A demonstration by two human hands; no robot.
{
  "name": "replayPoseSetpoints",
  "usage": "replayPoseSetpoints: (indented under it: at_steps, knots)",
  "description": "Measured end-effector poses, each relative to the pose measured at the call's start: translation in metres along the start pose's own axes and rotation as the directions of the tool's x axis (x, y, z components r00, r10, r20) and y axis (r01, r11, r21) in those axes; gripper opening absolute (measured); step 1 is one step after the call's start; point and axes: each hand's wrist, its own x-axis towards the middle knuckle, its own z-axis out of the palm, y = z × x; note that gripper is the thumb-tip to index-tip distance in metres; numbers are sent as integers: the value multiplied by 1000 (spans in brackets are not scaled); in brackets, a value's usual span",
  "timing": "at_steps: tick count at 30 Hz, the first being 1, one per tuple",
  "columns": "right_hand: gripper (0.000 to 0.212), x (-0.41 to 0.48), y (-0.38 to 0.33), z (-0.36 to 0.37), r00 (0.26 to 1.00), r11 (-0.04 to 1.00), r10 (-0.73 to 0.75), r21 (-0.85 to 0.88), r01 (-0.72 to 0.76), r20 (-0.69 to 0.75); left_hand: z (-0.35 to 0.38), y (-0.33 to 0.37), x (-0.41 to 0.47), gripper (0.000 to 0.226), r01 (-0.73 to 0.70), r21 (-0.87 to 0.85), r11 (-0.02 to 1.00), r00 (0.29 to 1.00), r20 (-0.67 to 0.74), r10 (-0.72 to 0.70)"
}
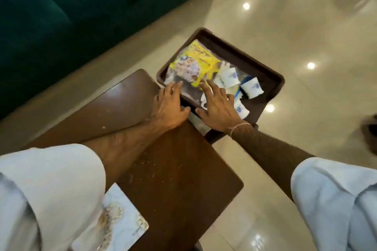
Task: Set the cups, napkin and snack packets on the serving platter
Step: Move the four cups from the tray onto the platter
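A dark brown serving platter (244, 55) sits at the far end of the brown table (183, 169) and juts out past its edge. On it lie a yellow snack packet (193, 61), a clear packet under it, and three white cups tipped on their sides (229, 76) (252, 87) (241, 109). Some white paper shows among the cups; I cannot tell whether it is the napkin. My left hand (171, 108) grips the platter's near rim, fingers over it, thumb outside. My right hand (218, 106) holds the same rim, fingers spread over the packet and cups.
A white printed packet (116, 222) lies at the table's near edge beside my left sleeve. A dark green sofa (61, 16) stands to the left. Glossy beige floor tiles (306, 26) surround the table on the right and beyond.
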Motion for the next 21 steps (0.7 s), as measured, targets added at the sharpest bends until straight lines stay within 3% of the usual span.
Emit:
replayPoseSetpoints:
  at_steps: [3,6,10,14,21]
  knots:
    - [71,-1,41,7,987,995,101,-15,-103,-126,24,40,24,75,-98,53,994,995,-20,99]
    - [68,-7,75,17,961,975,218,-13,-224,-173,46,70,40,68,-91,68,994,996,-8,92]
    - [79,-8,106,28,934,933,355,89,-350,-50,63,84,58,61,59,-39,998,997,-45,-60]
    - [81,-6,115,34,937,917,347,199,-346,29,71,87,66,51,118,-136,984,993,-6,-120]
    - [84,-4,112,29,930,884,346,289,-368,127,70,79,52,52,39,-363,931,999,18,-35]
